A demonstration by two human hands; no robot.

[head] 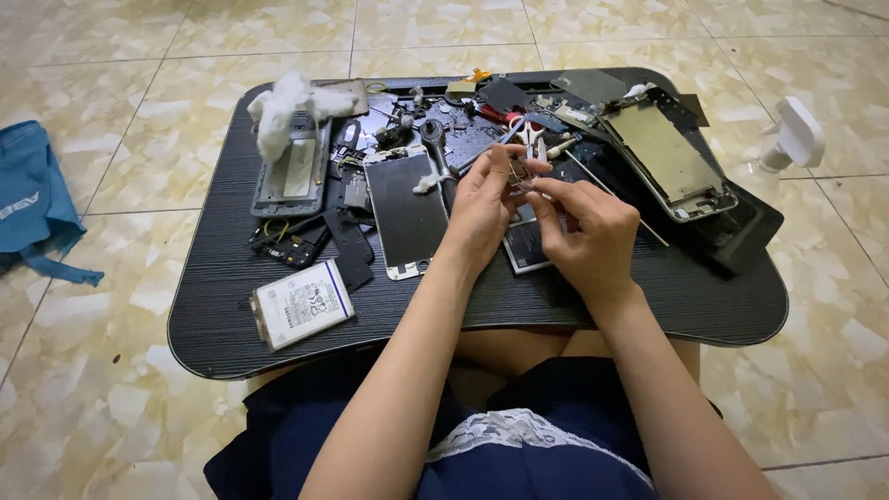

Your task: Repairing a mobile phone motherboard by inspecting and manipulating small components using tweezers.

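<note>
Over a black desk (231, 306) strewn with phone parts, both hands pinch shut, the left hand (483, 199) on what seems a tiny metal part (520, 176), the right hand (583, 227) on a thin probe (607, 190); a slip could drop it into the clutter.

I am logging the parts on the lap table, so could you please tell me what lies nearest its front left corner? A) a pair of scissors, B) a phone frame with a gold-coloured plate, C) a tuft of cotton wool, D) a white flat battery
D: the white flat battery lies alone near the front left corner of the black lap table, while the other three things lie towards the far edge.
</note>
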